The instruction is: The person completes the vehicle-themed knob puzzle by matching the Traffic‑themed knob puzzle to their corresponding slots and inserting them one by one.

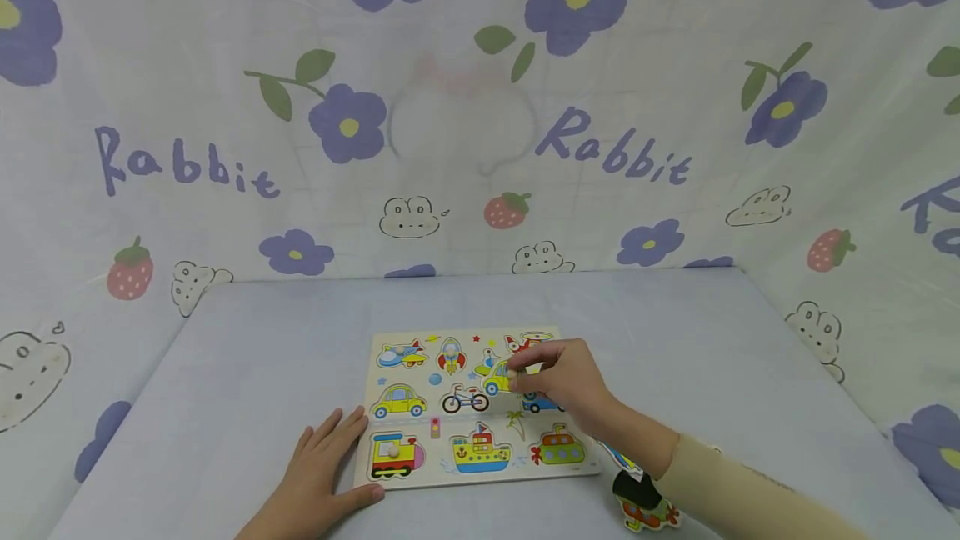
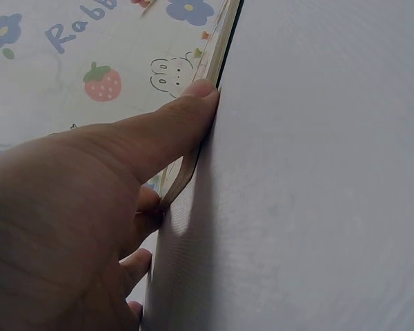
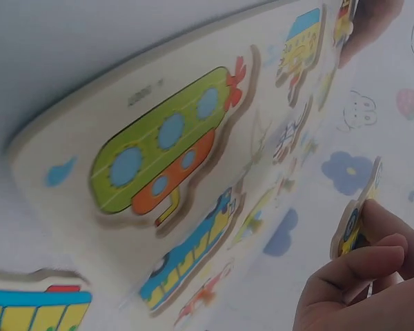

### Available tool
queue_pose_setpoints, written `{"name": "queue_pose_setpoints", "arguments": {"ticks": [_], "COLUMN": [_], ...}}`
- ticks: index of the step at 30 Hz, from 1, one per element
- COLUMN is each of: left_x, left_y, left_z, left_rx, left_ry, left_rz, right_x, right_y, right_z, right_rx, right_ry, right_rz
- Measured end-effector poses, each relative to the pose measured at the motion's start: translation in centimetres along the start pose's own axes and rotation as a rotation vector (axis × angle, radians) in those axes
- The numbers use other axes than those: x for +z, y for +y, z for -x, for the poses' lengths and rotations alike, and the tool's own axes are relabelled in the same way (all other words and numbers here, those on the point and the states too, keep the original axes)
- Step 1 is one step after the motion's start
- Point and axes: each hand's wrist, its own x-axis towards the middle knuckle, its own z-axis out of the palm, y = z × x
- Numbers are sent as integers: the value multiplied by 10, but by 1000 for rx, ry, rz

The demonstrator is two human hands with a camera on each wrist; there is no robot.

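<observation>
My right hand (image 1: 570,377) pinches a yellow car puzzle piece (image 1: 495,377) between thumb and fingertips, held above the upper right part of a wooden puzzle board (image 1: 522,448). In the right wrist view this piece (image 3: 348,224) appears edge-on, raised off the board. My left hand (image 1: 322,461) rests at the board's lower left corner, fingers extended along the left side and thumb against the front edge. Knobs show on the train (image 1: 393,455), plane (image 1: 401,354) and rocket (image 1: 452,354). A matching car picture (image 1: 400,401) lies at the board's middle left.
To the right of the board, partly hidden by the right forearm, lie loose pieces, including a submarine-like piece (image 1: 651,515) with a dark piece (image 1: 636,488) against it. A loose bus piece (image 3: 41,310) shows in the right wrist view. A patterned curtain (image 1: 465,248) stands behind the table.
</observation>
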Motion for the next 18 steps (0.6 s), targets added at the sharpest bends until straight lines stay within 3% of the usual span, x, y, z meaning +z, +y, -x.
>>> {"name": "queue_pose_setpoints", "arguments": {"ticks": [18], "left_x": [-3], "left_y": [7], "left_z": [1], "left_rx": [-27], "left_ry": [-18], "left_rz": [-7], "right_x": [47], "right_y": [-9], "right_z": [-17], "right_rx": [-60], "right_ry": [-111], "right_rz": [47]}}
